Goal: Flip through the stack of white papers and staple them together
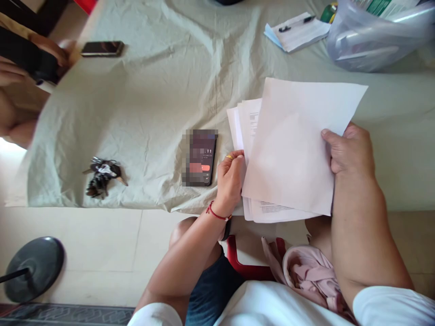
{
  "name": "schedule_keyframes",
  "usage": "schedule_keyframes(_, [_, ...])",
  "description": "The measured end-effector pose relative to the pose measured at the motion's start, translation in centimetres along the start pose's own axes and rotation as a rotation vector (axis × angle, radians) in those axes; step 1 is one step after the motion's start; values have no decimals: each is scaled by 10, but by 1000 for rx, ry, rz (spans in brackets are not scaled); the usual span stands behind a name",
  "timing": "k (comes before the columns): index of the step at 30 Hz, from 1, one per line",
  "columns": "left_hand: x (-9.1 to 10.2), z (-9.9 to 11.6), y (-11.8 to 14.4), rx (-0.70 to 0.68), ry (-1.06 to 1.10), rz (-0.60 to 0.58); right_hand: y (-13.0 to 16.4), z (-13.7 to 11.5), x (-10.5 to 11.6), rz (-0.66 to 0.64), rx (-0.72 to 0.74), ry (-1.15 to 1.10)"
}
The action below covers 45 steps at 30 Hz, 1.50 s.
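Observation:
Between my hands is a loose stack of paper sheets, held over the front edge of the cloth-covered table. The top sheet looks blank, and printed lines show on sheets beneath it. My left hand, with a gold ring and a red bracelet, pinches the stack's left edge. On the right side, my right hand grips the paper with its thumb on top; its other fingers are hidden behind. A smartphone with a lit screen lies just left of my left hand.
A bunch of keys and another phone lie at the left. Papers with a black pen lie beside a filled plastic bag at the back right. Another person's hands hold something black at the far left.

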<state>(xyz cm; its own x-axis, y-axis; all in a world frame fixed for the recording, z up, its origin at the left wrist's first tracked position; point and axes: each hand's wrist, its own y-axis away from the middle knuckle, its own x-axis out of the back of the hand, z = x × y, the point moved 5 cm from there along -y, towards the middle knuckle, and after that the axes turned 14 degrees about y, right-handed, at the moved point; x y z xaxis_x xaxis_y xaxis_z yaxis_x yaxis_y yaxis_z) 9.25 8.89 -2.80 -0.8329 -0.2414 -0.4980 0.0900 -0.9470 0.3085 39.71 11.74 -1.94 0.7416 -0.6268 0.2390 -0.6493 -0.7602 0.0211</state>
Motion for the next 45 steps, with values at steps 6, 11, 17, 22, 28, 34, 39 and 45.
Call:
schedule_keyframes(6, [3,-2,-5,-23,-54,-32,4,-4,-4,1,-15,0])
schedule_keyframes(11, [11,-3,-10,-94,-180,13,4,-4,0,-40,-4,64])
schedule_keyframes(17, [7,-2,-10,-78,-102,5,4,-4,1,-76,-10,113])
schedule_keyframes(22, [6,-2,-10,-17,-79,-18,1,-4,4,-29,62,114])
schedule_keyframes(28, [10,-2,-15,-135,-118,-31,-4,-7,9,47,111,110])
schedule_keyframes(34, [13,-7,-17,-126,-106,-34,-10,-7,12,78,182,45])
schedule_keyframes(39, [15,-7,-16,-133,-144,-34,-13,-5,9,46,135,-45])
schedule_keyframes(45, [13,-2,-15,-152,-207,-20,-4,-7,8,-7,40,-72])
